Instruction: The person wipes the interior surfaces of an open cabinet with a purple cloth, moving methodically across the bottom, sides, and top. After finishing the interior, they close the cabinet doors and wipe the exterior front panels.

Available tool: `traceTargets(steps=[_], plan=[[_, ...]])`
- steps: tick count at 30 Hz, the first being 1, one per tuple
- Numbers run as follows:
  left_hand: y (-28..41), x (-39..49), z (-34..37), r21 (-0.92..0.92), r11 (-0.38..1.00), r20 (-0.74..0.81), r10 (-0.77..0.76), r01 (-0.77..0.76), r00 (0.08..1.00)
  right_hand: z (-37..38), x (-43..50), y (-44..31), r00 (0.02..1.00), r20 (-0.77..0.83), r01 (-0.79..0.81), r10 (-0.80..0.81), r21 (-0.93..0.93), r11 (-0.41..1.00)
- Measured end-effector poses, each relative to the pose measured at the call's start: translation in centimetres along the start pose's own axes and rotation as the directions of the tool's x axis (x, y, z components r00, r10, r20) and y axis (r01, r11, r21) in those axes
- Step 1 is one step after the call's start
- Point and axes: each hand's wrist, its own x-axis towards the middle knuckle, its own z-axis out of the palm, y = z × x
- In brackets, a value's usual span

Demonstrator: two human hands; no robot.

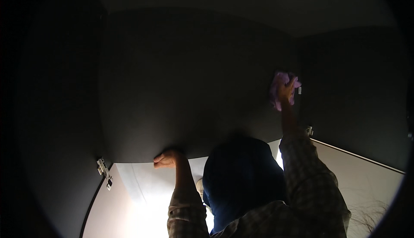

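My right hand [286, 90] is spread over a crumpled purple cloth [277, 91] and presses it against a dark panel [194, 83], near the panel's right side. Part of the cloth sticks out around the fingers. At the panel's lower edge, my left hand [165, 159] rests with bent fingers over the rim and holds no loose object. Both arms wear checked sleeves, pushed back from the wrists. Low between the arms, a rounded dark blue cloth shape [244, 180] covers part of the edge; what it is cannot be told for certain.
Dark cabinet side walls [349, 92] flank the panel. A metal hinge [104, 173] projects at the lower left, another hinge [310, 130] at the right beside my forearm. Pale door panels [352, 160] spread out below. A small light fitting [299, 90] sits close to the cloth.
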Motion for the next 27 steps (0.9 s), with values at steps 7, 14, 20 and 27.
traceTargets(steps=[7, 14, 20, 27], plan=[[-0.3, 0.3, -0.1, 0.114, 0.993, -0.041, 0.036, -0.031, 0.999, 8.3, 8.3, -15.0, 0.937, 0.218, 0.262, -0.272, 0.074, 0.962], [0.4, -0.6, -0.3, 0.105, 0.994, -0.092, 0.014, -0.004, 0.996, 15.4, 2.1, -29.8, 0.985, 0.112, 0.149, -0.128, -0.202, 0.968], [-0.3, 0.3, 0.1, 0.081, 0.997, -0.070, 0.021, -0.015, 0.997, 20.1, -9.1, -39.6, 0.757, 0.189, 0.627, -0.625, 0.058, 0.777], [-0.8, 0.5, 0.5, 0.118, 0.992, -0.110, 0.053, -0.040, 0.993, 22.2, -26.0, -44.2, 0.202, 0.209, 0.684, -0.957, 0.669, 0.290]])
